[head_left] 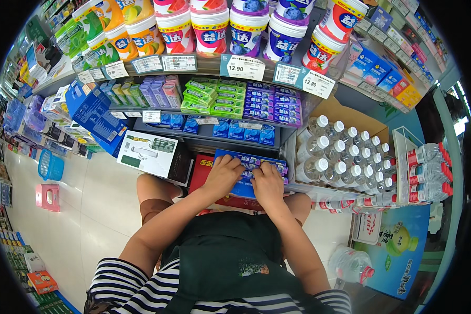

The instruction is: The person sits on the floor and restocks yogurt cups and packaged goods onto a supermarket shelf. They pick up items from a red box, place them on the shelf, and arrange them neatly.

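Observation:
A blue display box (239, 188) holding purple gum packs (255, 160) lies before me, low in front of the shelf. My left hand (223, 174) curls its fingers over the left end of the packs. At their right side my right hand (269, 182) grips them from above, its thumb near my left thumb. Both hands cover part of the packs, so how many each one holds is hidden. Beneath the blue box is a red box (200, 167) with yellow writing.
Gum tubs (210, 33) line the top shelf, above stacked green gum packs (228, 98) and purple gum packs (272, 103). A white carton (147, 151) stands left of my knees. At right are a carton of clear bottles (339, 167) and a large water bottle (349, 263) on the floor. A pink stool (48, 197) stands left.

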Demonstrator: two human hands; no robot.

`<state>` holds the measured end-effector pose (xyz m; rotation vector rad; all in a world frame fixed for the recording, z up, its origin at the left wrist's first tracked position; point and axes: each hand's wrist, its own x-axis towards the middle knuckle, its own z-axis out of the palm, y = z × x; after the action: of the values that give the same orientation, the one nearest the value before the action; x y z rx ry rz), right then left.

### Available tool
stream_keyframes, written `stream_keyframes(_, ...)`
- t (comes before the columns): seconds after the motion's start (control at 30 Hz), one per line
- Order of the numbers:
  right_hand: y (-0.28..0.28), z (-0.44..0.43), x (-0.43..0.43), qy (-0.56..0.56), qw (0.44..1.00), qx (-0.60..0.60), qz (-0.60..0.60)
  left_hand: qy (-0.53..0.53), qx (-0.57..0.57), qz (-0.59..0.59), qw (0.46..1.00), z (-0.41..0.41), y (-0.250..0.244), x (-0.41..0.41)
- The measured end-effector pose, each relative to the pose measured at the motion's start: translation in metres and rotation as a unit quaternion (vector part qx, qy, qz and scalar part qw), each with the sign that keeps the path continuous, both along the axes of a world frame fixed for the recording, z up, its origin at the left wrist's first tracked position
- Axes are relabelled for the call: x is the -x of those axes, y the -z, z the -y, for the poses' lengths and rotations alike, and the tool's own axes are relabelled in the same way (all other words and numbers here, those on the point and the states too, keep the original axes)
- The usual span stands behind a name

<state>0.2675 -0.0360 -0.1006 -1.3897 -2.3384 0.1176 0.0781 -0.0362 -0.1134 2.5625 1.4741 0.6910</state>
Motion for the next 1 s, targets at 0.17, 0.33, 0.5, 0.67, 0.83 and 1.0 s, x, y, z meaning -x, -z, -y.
stream_keyframes(0.17, 0.011, -0.003, 0.0, -0.004, 0.999, -0.03, 0.013, -0.005, 0.007, -0.001, 1.0, -0.002, 0.005, -0.002)
stream_keyframes(0.33, 0.013, -0.004, 0.0, -0.009, 0.998, -0.044, 0.037, -0.007, 0.016, 0.001, 1.0, -0.002, 0.005, -0.001)
stream_keyframes(0.5, -0.004, 0.001, -0.004, 0.001, 1.0, -0.027, 0.008, -0.014, 0.011, 0.023, 1.0, 0.001, -0.002, 0.001)
stream_keyframes(0.67, -0.012, -0.002, -0.005, 0.02, 1.0, 0.017, 0.008, -0.029, 0.04, 0.044, 0.998, -0.009, -0.008, 0.0)
stream_keyframes(0.83, -0.012, -0.015, -0.002, 0.007, 1.0, 0.002, 0.03, -0.013, 0.097, 0.039, 0.994, -0.024, 0.0, 0.002)
stream_keyframes(1.0, -0.008, -0.016, -0.006, 0.001, 0.997, 0.059, 0.058, 0.009, 0.121, 0.032, 0.992, -0.024, 0.001, 0.004)
